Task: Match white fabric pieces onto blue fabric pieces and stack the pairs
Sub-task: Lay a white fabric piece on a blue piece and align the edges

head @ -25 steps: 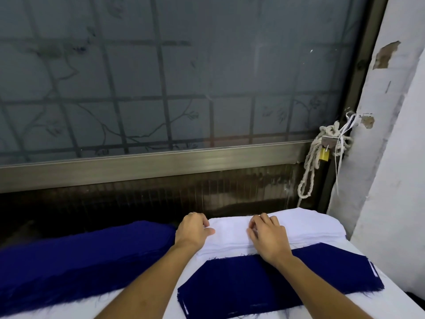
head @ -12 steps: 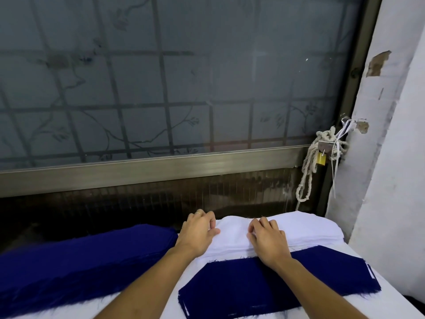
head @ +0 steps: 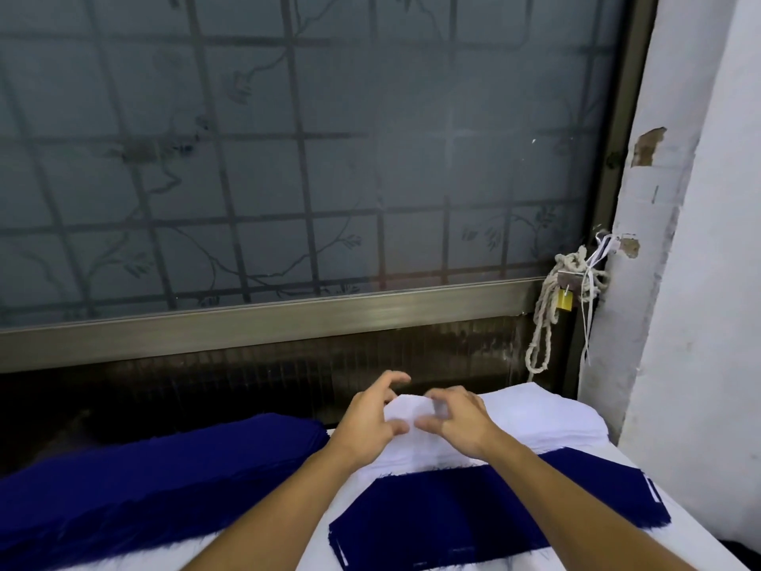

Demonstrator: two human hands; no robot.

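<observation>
A stack of white fabric pieces [head: 543, 420] lies at the back right of the table. In front of it, a single dark blue fabric piece [head: 453, 513] is spread flat. My left hand [head: 368, 420] and my right hand [head: 459, 424] are close together over the left end of the white stack. Between them the top white fabric piece [head: 407, 410] is bunched up, and the curled fingers and thumb of each hand pinch it. The fingertips are motion-blurred. A thick stack of blue fabric [head: 144, 476] lies to the left.
A frosted window with a metal grille and a metal sill rail [head: 288, 319] runs right behind the table. A white rope with a brass padlock [head: 564, 300] hangs at the right end of the window frame. A white wall [head: 700, 323] closes off the right side. The white table edge [head: 700, 541] shows at lower right.
Both hands lay flat on the white stack, apart from each other. They have moved together, curled their fingers and lifted the top white piece into a bunch.
</observation>
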